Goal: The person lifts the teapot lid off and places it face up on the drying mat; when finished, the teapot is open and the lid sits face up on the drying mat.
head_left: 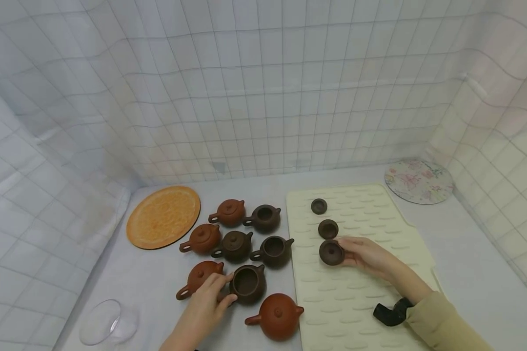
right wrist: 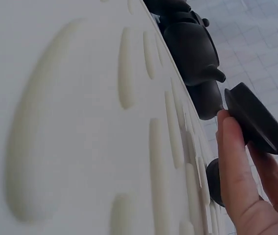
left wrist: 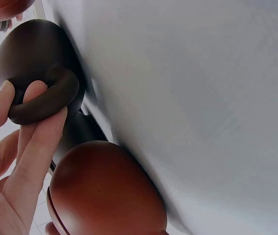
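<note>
A dark brown teapot (head_left: pixel 258 294) without a lid stands on the table, its round mouth facing up. The thumb and fingers of my left hand (head_left: pixel 207 303) pinch its loop handle (left wrist: pixel 46 104); in the left wrist view one fingertip pokes through the loop. Over the pale mat, my right hand (head_left: pixel 369 257) holds a round dark lid (head_left: pixel 332 253) by its edge. In the right wrist view that lid (right wrist: pixel 257 117) is tilted, between thumb and fingers. Two more dark lids, a near one (head_left: pixel 328 229) and a far one (head_left: pixel 319 206), lie on the mat.
Two lidless dark teapots, one nearer (head_left: pixel 277 262) and one farther (head_left: pixel 267 227), stand left of the ridged mat (head_left: pixel 325 331). A lidded dark teapot (head_left: pixel 238 248) and several reddish ones (head_left: pixel 278 317) surround them. An orange disc (head_left: pixel 163 217), floral disc (head_left: pixel 418 181), clear dish (head_left: pixel 100 321) and black curved object (head_left: pixel 391 314) lie around.
</note>
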Demonstrator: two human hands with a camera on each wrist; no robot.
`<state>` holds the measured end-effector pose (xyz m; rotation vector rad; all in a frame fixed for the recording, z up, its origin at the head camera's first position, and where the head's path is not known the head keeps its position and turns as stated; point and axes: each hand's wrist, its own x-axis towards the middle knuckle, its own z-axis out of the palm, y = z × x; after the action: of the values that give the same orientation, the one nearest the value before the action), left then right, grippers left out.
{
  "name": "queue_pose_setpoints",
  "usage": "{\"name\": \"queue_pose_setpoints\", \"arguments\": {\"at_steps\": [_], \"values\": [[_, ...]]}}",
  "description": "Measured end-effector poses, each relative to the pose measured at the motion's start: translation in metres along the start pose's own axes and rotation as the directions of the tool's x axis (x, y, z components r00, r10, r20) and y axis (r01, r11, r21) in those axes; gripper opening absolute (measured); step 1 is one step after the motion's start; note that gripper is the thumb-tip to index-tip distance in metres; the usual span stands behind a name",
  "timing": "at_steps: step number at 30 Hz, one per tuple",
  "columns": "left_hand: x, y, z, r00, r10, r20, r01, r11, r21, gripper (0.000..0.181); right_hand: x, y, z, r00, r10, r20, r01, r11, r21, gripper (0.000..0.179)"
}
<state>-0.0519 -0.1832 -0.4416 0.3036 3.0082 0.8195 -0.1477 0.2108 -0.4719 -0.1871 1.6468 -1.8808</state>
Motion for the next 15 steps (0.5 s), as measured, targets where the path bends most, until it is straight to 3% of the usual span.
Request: {"name": "queue_pose_setpoints", "arguments": {"at_steps": [3,7,11,15], "values": [[-0.0006,-0.0007,-0.0002,1.000,0.006,-0.013,-0.006,1.000,0.023,0.040,-0.0035,-0.0018,0.0016,0.997,0.009,-0.078,-0.025,0.978,-0.208,0.061],[0.0000,-0.0008,0.0000,1.000,0.018,-0.017,-0.017,0.999,0.030,0.040,-0.0072,-0.0021,0.0035,0.988,-0.021,-0.155,-0.052,0.890,-0.452,0.053],[0.0010,-0.0006,0.0000,1.000,0.021,-0.020,-0.021,0.999,0.028,0.040,-0.0087,-0.0002,0.0059,0.979,-0.083,-0.189,-0.041,0.819,-0.572,0.044],[0.0014,-0.0004,-0.0002,1.000,0.019,-0.020,-0.019,1.000,0.024,0.040,-0.0100,-0.0001,0.0073,0.971,-0.119,-0.209,-0.044,0.767,-0.640,0.040]]}}
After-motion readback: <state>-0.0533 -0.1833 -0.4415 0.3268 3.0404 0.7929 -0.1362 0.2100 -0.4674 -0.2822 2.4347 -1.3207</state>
